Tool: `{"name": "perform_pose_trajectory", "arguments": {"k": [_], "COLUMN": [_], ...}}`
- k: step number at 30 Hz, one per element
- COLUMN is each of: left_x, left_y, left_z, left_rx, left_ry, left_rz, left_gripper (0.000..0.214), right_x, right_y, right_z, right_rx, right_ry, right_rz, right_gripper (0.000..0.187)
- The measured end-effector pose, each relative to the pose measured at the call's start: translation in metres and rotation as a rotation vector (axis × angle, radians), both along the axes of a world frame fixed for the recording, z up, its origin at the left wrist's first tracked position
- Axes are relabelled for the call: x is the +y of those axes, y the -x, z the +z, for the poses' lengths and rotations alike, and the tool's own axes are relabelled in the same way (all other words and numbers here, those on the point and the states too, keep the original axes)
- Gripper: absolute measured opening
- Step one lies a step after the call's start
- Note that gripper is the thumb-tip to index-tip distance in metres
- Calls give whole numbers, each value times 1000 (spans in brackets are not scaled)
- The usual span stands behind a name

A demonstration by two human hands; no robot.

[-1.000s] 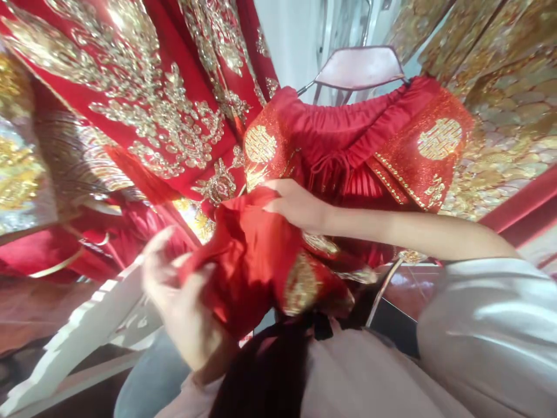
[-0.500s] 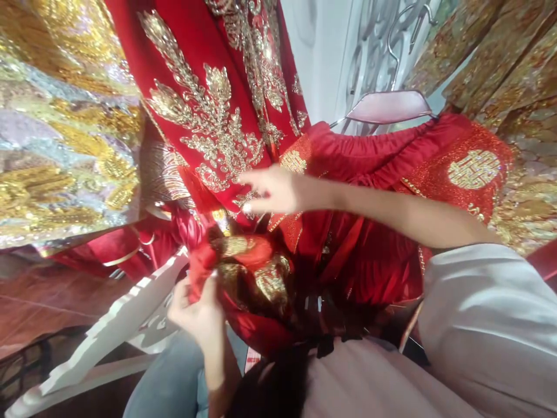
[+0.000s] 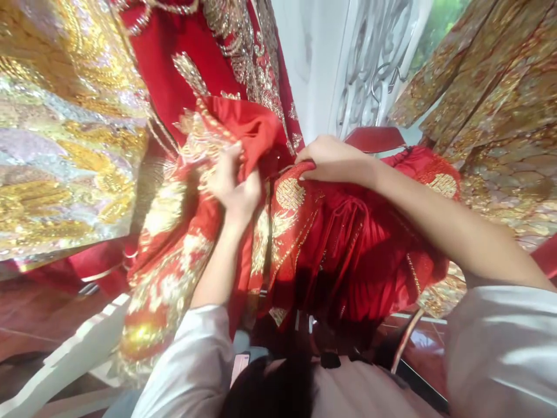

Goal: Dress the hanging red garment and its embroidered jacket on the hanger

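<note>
A red garment with gold embroidery and a beaded edge (image 3: 169, 232) hangs in folds from my left hand (image 3: 235, 188), whose fingers are closed on the cloth near its top. My right hand (image 3: 333, 159) pinches the left shoulder edge of a red dress (image 3: 369, 232), just above a round gold emblem. This dress has a gathered top, thin tie cords and beaded trim, and hangs from a hanger with a red padded bar (image 3: 375, 139). The two garments touch beside my left hand, and where one ends behind the other I cannot tell.
Behind hangs a dark red gown with silver-gold beading (image 3: 256, 64). Gold sequinned garments hang at the left (image 3: 69, 133) and right (image 3: 500, 116). A white scrolled frame (image 3: 369, 52) stands at the back, and a white ornate piece (image 3: 73, 348) is low on the left.
My left hand has risen with the red embroidered garment, which now hangs spread out. My right hand has moved right and closed on the dress's shoulder edge. The dress and hanger have shifted left.
</note>
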State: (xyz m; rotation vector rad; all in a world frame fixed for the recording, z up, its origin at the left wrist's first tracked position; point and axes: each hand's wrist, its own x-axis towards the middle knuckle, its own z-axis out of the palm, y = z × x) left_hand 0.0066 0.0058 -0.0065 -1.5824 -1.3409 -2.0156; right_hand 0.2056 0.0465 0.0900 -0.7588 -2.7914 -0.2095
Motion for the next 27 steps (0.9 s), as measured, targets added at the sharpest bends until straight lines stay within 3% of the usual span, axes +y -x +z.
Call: {"name": "perform_pose_trajectory", "arguments": {"k": [3,5,8,12,15,19,23,25,27], "left_x": [66,94,113,125,128,111,81,72,67], "left_y": [-9,-16,-20,-18,-19,-22,-24,-26,-27], "left_z": [7,4,-2,5,16,26,31,31,28], "left_rx": [-41,-72,-110,-29,36,120,119,104,86], "left_ry": [-65,-76,-62,74,167,264,319,332,347], "left_rz": [-52,-106,-242,-534,-707,-922,-918,-877,-845], "left_gripper": [23,16,10,26,36,41,38,39,40], "right_x": [2,9,24,39,44,58,76,81,83], "right_y": [1,3,5,9,11,12,19,26,33], "right_z": [1,0,-1,-2,2,25,43,43,39], "right_rx": [30,40,15,63,172,260,90,-15,-65], "right_ry": [-7,-19,-6,-1,-55,-87,96,217,211], "right_rz": [12,-2,28,206,267,83,-13,27,17], "right_gripper": [19,21,23,35,40,44,72,66,49]}}
